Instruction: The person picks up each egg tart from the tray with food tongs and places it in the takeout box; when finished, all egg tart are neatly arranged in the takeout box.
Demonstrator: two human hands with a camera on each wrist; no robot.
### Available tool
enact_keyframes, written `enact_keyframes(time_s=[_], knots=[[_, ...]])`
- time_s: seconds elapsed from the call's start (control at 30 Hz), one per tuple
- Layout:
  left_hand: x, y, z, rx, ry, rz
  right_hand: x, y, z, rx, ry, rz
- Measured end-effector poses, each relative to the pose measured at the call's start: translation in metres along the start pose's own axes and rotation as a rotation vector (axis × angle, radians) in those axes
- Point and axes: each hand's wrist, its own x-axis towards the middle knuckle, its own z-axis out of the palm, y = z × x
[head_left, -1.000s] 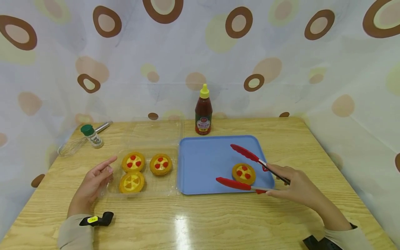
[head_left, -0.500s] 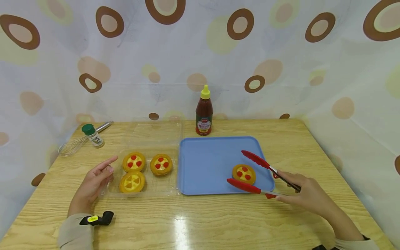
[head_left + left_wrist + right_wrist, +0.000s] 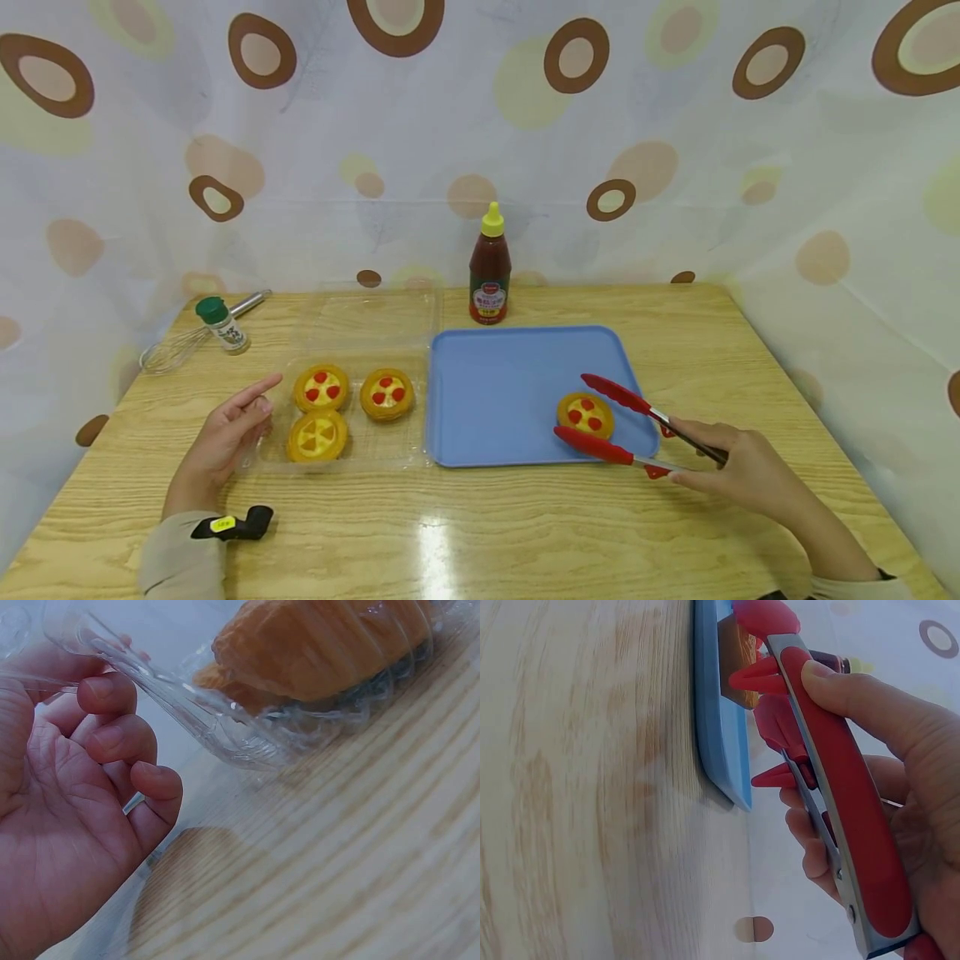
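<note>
In the head view my right hand (image 3: 750, 475) holds red-tipped tongs (image 3: 596, 445). Their arms are spread, with a tart topped with red pieces (image 3: 583, 410) lying between the tips on a blue tray (image 3: 491, 392). The right wrist view has the thumb pressing one red handle (image 3: 844, 787), with fingers around the other side. At the left, my left hand (image 3: 213, 454) pinches the near-left rim of a clear plastic container (image 3: 382, 454); its other fingers are curled in the left wrist view. Inside lie two red-topped tarts (image 3: 387, 395) and one with orange wedges (image 3: 317, 436).
The container's clear lid (image 3: 367, 321) lies folded back behind it. A sauce bottle (image 3: 490, 279) with a yellow cap stands behind the tray. Back left are a green-capped shaker (image 3: 223, 327) and a whisk (image 3: 180, 346). Patterned cloth (image 3: 420, 150) surrounds the wooden table (image 3: 510, 533).
My right hand has moved to the right and slightly nearer with the tongs, their tips drawing back around the tart on the tray. The left hand and the container have stayed put.
</note>
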Motion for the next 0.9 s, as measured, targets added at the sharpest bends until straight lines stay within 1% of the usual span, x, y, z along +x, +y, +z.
enact_keyframes(time_s=[0.17,0.37,0.53,0.8,0.9], knots=[[0.0,0.0007,0.0007,-0.011,-0.002,0.0,0.0004,-0.0006,0.0002,0.012,-0.013,0.001],[-0.0001,0.0025,0.0021,-0.017,0.004,-0.008,-0.0005,-0.0024,0.0006,0.031,-0.039,0.051],[0.0002,0.0033,0.0019,-0.019,0.006,-0.011,-0.0001,-0.0017,0.0016,0.039,-0.036,0.066],[-0.0006,0.0023,0.0008,-0.002,0.005,-0.006,-0.0005,-0.002,0.0026,0.035,-0.034,0.06],[-0.0001,0.0028,0.001,0.005,0.004,-0.008,-0.0004,-0.0006,0.0039,0.031,-0.016,0.048]])
